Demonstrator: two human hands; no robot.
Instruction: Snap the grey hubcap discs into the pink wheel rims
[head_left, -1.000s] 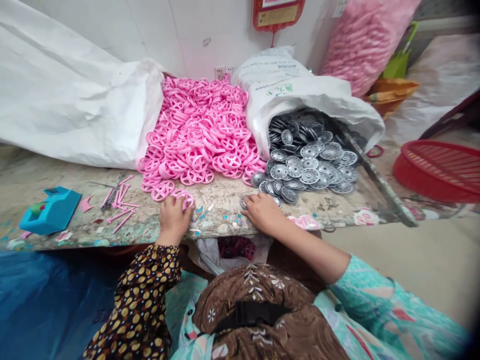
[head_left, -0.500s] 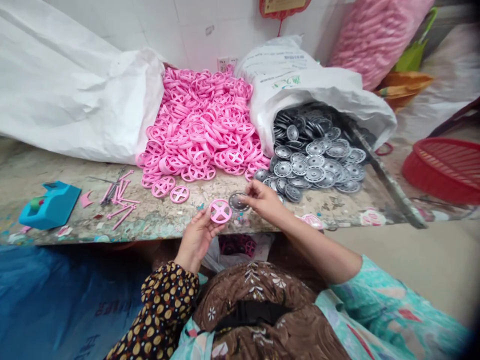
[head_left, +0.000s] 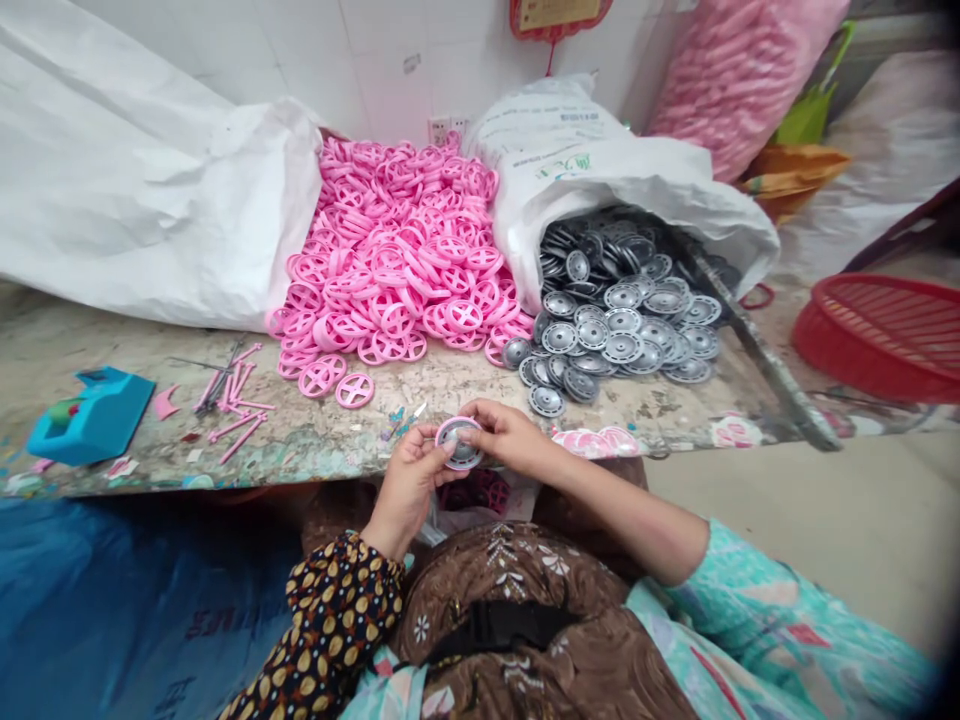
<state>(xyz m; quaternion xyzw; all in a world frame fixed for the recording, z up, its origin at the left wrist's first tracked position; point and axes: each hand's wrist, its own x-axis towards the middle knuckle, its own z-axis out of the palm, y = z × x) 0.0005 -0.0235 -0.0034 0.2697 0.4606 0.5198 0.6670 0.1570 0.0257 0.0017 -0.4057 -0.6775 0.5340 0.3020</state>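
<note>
A pink toy wheel (head_left: 442, 431) is pinched at its left edge by the fingers and thumb of my left hand (head_left: 405, 487). Inside the wheel's rim lies a grey hubcap disc (head_left: 463, 457), facing up. My right hand (head_left: 511, 437) is closed on the disc's right and upper side, its thumb on the disc face. Both hands meet just over the front edge of the worktable. Behind them spreads a large heap of pink wheels (head_left: 397, 250), and to its right a pile of grey discs (head_left: 622, 320) spills from a white sack (head_left: 517, 220).
A blue tape dispenser (head_left: 105, 410) and several pink rods (head_left: 238, 400) lie at the left of the worktable (head_left: 300, 435). A metal bar (head_left: 757, 355) slants out of the right sack. At the far right stands a red basket (head_left: 862, 345). Pink-and-white round pieces (head_left: 600, 441) lie along the front edge.
The grey disc, held apart on the right before, is now inside the pink wheel. My hands have come together and lower, nearer the table's front edge. The view has shifted slightly.
</note>
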